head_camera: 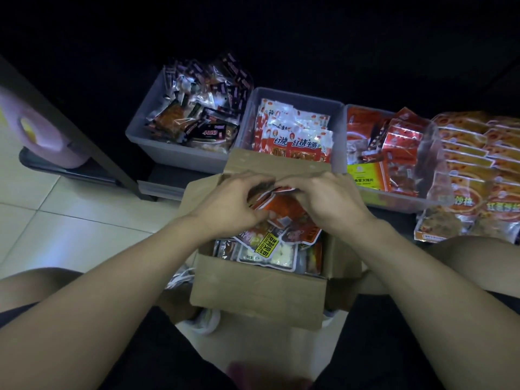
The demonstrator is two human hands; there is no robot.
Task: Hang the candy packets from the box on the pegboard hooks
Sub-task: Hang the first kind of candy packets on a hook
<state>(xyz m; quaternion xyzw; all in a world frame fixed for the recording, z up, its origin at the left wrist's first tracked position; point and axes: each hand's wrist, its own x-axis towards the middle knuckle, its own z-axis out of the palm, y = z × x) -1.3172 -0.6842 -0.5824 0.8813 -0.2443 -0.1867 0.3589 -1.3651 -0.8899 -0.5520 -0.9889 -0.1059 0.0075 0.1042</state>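
Note:
An open cardboard box [259,288] sits between my knees, filled with snack packets [267,251]. Above it I hold a small stack of red and orange packets [284,212]. My left hand [228,209] grips the stack from the left, fingers curled over its top edge. My right hand [329,204] pinches the top of the stack from the right. The fingertips of both hands meet over the packets. No pegboard or hooks show in this view.
Three grey plastic bins stand behind the box: one of dark packets [157,147], one of red and white packets [247,119], one of red packets [394,201]. Large orange bags [478,170] lie at the right. A dark shelf post [84,142] rises at left over a tiled floor.

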